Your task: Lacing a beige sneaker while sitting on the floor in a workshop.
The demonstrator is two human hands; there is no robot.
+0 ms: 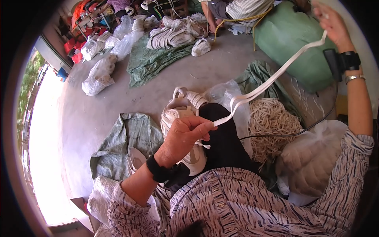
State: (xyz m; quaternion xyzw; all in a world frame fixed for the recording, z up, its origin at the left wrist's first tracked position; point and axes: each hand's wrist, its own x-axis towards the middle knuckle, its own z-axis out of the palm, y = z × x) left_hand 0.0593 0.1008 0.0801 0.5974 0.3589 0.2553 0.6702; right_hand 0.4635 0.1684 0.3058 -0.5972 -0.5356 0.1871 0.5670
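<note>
My left hand (187, 134) is closed in a pinch on a white shoelace (272, 79), just over a white and beige sneaker (173, 110) on my lap. A short lace end hangs beneath the fingers. Far out to the upper right, my right hand (331, 25) is raised and closed on the other part of the lace. Between the hands the lace runs doubled, with a loose bend near the left hand. More pale shoes, partly hidden, lie behind the sneaker and beside my left forearm.
A heap of loose laces (272, 124) lies right of my lap, beside a clear bag of pale items (316, 158). A large green sack (292, 43) stands at the far right. Bundled shoes (173, 35) rest on a green sheet (146, 63); other people sit beyond. A thin black cable crosses at right.
</note>
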